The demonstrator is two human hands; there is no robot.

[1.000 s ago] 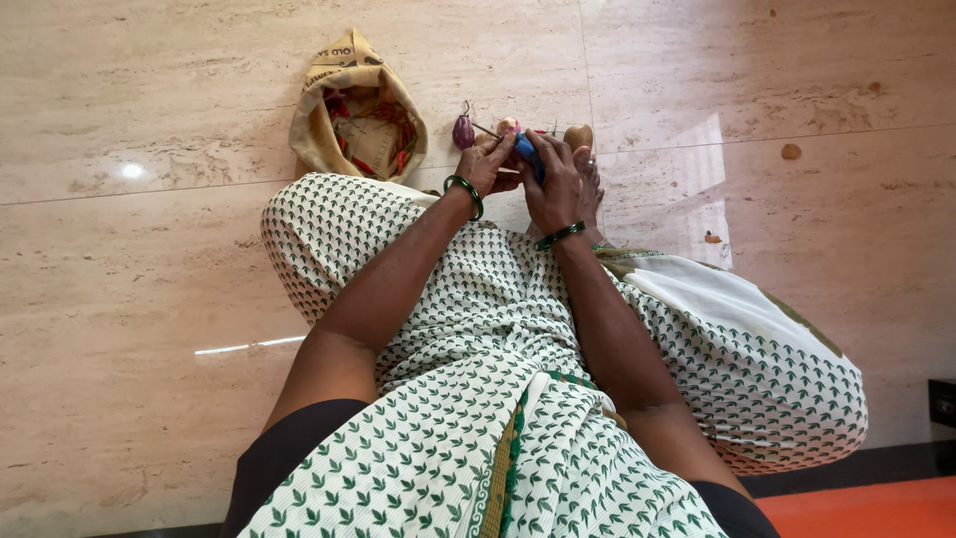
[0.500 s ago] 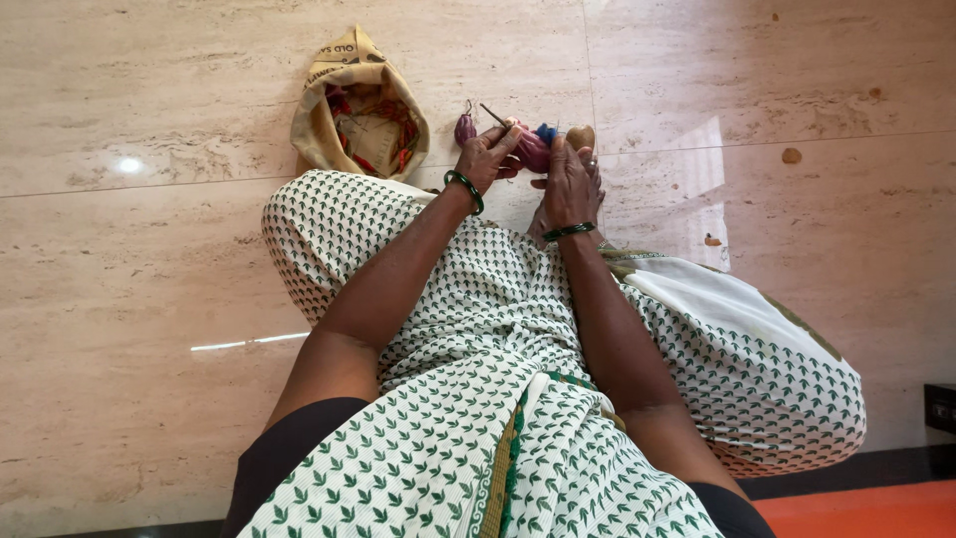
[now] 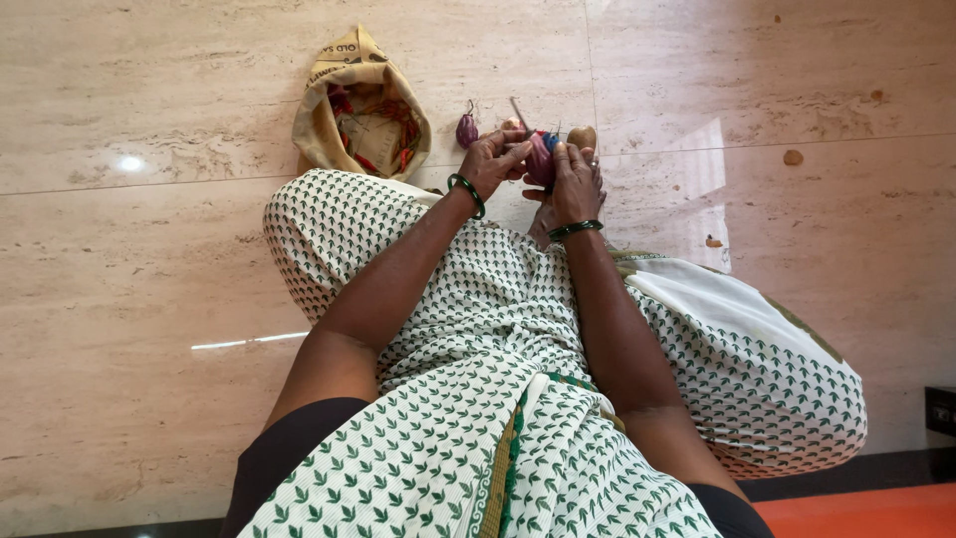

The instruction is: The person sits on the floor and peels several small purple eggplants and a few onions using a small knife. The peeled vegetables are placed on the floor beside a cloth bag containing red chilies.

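I sit on the floor with my legs folded under a white cloth with green leaf print (image 3: 478, 339). Both hands meet above my knees. My left hand (image 3: 495, 159), with a dark green bangle at the wrist, pinches a thin needle or hook and a purple-pink yarn piece (image 3: 539, 159). My right hand (image 3: 575, 179), also with a bangle, closes on the same yarn piece, which shows a bit of blue at its top. A small purple yarn bundle (image 3: 466, 130) lies on the floor just left of my hands.
An open tan paper bag (image 3: 360, 115) with red and green yarn inside stands on the beige marble floor (image 3: 149, 279) beyond my left knee. An orange strip (image 3: 856, 513) and a dark border run along the lower right.
The hands have kept working at the yarn piece, with small finger shifts; the thin needle now points up to the left. The view has barely moved.
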